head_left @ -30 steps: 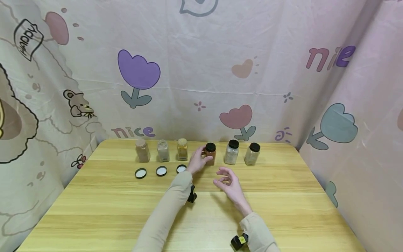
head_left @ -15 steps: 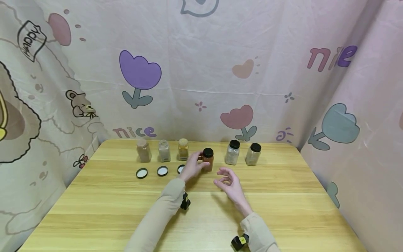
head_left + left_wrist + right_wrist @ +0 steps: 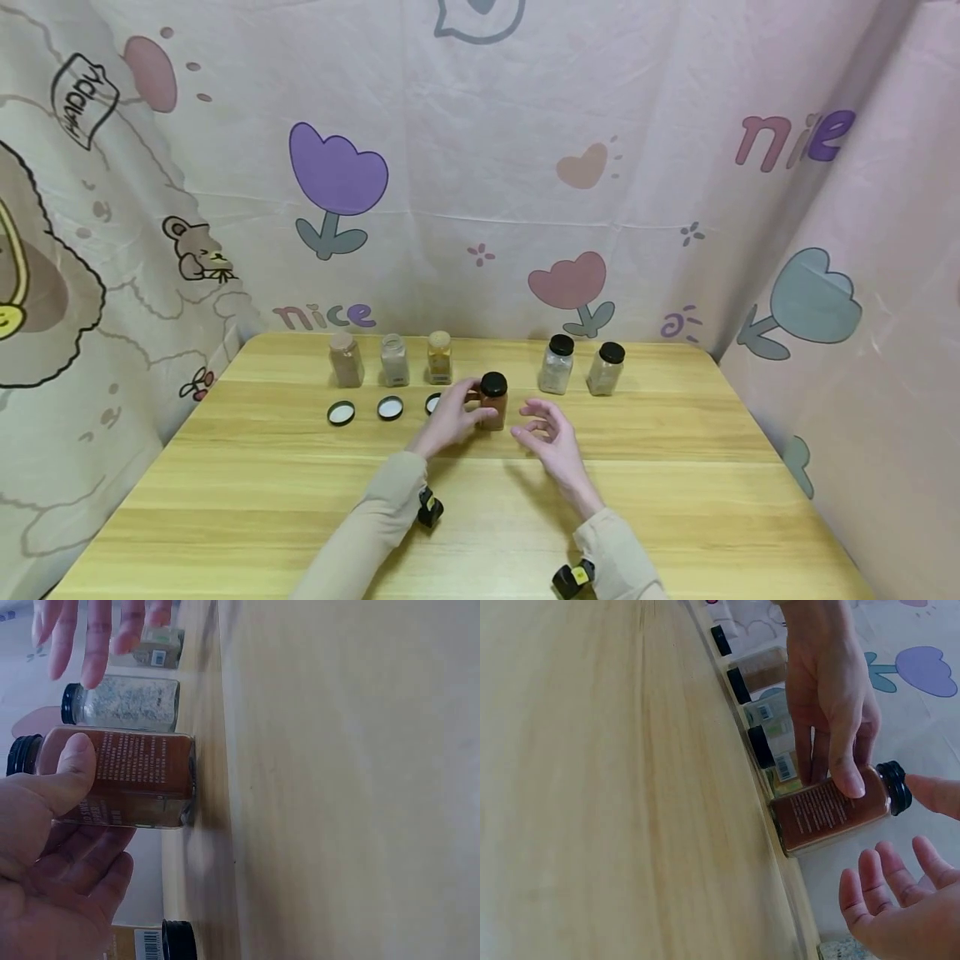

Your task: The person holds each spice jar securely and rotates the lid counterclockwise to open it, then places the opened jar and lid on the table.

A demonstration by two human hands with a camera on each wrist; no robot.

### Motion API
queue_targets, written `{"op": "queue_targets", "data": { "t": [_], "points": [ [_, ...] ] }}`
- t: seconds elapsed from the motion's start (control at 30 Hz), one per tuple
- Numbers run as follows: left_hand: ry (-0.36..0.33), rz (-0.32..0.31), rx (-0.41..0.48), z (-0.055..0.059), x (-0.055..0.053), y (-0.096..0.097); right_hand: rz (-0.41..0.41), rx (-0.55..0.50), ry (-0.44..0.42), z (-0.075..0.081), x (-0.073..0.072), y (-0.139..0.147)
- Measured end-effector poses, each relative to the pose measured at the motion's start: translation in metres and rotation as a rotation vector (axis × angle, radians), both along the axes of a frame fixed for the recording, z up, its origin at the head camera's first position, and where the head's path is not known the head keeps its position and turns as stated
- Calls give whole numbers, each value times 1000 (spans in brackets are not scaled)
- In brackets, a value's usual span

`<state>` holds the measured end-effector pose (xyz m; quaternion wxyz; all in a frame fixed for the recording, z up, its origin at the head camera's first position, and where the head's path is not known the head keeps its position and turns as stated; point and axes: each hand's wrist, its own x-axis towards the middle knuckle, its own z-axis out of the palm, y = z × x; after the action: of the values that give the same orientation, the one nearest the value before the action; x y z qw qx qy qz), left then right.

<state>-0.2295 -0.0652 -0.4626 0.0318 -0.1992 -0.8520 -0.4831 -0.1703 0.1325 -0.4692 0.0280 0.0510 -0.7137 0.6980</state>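
My left hand (image 3: pixel 450 419) grips a square glass spice jar (image 3: pixel 493 410) of reddish-brown powder, its black lid on. In the left wrist view the thumb lies across the printed face of the jar (image 3: pixel 142 761), with fingers behind it. The jar is upright, close over the table. Just to its right hovers my right hand (image 3: pixel 553 442), fingers bent loosely around nothing. From the right wrist, that hand (image 3: pixel 915 915) shows its fingers spread beside the jar (image 3: pixel 825 814), a fingertip near the black lid (image 3: pixel 895 787).
Three jars without lids, one pinkish (image 3: pixel 347 362), one whitish (image 3: pixel 394 362) and one yellow (image 3: pixel 440 360), stand at the back left. Their black lids (image 3: pixel 341 413) lie upturned before them. Two lidded jars (image 3: pixel 557 367) stand at the back right, before a patterned curtain (image 3: pixel 465 183).
My left hand has brought the reddish-brown jar from the back row toward the front, slightly left. The right hand has stayed almost where it was.
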Motion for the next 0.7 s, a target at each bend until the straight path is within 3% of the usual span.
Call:
{"op": "queue_targets", "data": {
  "t": [0.47, 0.7],
  "points": [
    [-13, -11, 6, -3, 26, -5, 23, -12, 95, 4, 3, -6],
    [38, -41, 12, -7, 34, -7, 43, 24, 177, 8, 2, -14]
  ]
}}
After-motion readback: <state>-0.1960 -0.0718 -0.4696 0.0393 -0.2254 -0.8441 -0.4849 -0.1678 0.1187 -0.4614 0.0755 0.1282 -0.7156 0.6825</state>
